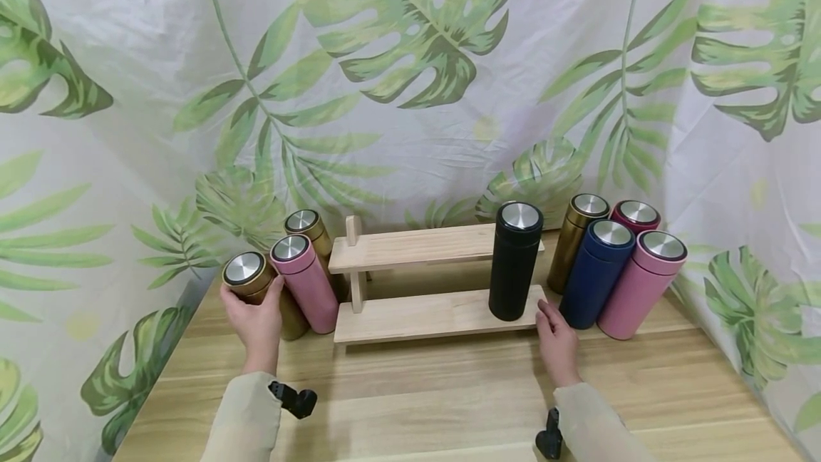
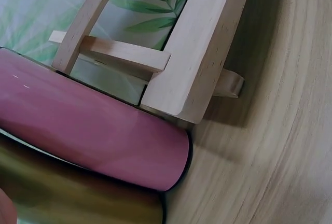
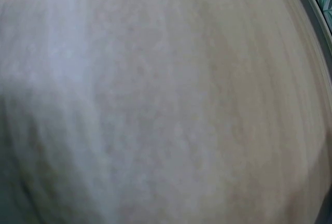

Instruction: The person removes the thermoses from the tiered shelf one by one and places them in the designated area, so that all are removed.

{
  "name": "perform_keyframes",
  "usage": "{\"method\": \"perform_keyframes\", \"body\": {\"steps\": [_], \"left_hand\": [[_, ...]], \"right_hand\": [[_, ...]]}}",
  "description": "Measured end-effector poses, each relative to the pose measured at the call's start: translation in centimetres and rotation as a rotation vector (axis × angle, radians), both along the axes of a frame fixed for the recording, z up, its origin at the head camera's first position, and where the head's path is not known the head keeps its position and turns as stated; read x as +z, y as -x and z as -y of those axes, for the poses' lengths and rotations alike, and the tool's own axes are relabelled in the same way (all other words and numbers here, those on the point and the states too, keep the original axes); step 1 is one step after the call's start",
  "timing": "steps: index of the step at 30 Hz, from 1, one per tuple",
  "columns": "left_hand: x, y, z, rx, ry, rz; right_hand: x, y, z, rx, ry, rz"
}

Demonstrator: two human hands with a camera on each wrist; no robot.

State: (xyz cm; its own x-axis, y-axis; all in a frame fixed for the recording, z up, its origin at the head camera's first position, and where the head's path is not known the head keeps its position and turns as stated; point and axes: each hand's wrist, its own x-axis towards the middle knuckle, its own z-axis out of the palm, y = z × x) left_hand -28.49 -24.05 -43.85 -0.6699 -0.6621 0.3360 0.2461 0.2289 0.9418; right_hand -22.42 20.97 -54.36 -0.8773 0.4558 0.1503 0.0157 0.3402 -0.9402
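In the head view my left hand (image 1: 256, 316) grips a gold thermos (image 1: 295, 319) around its upper part, at the left of the table. Beside it a pink thermos (image 1: 312, 287) stands upright, with another gold thermos (image 1: 323, 244) behind. The left wrist view shows the pink thermos (image 2: 98, 123) against the held gold one (image 2: 88, 187). My right hand (image 1: 558, 344) has loosely bent fingers at the right end of the wooden two-tier shelf (image 1: 417, 318); they seem to touch its edge. A black thermos (image 1: 515, 262) stands on the lower tier, near that end.
Right of the shelf stand a gold thermos (image 1: 573, 244), a blue thermos (image 1: 596, 273), a pink thermos (image 1: 641, 287) and a dark red one (image 1: 637, 214) partly hidden behind. A leaf-patterned cloth (image 1: 410, 162) hangs behind the wooden table (image 1: 423, 405). The right wrist view is mostly blurred wood.
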Motion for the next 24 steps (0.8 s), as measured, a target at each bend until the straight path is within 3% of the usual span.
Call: {"method": "perform_keyframes", "body": {"steps": [9, 14, 19, 24], "left_hand": [[0.7, 0.8, 2.1, -0.183, 0.141, 0.207], [1.0, 0.8, 2.8, -0.225, 0.146, 0.258], [1.6, 0.6, 3.1, -0.286, 0.043, 0.247], [3.1, 0.5, 3.4, -0.332, -0.075, 0.276]], "right_hand": [[0.3, -0.3, 0.1, -0.017, -0.014, -0.028], [0.5, -0.4, 0.1, -0.001, -0.012, -0.004], [0.3, -0.5, 0.3, 0.005, 0.007, 0.005], [0.5, -0.4, 0.3, 0.001, -0.001, 0.007]]}}
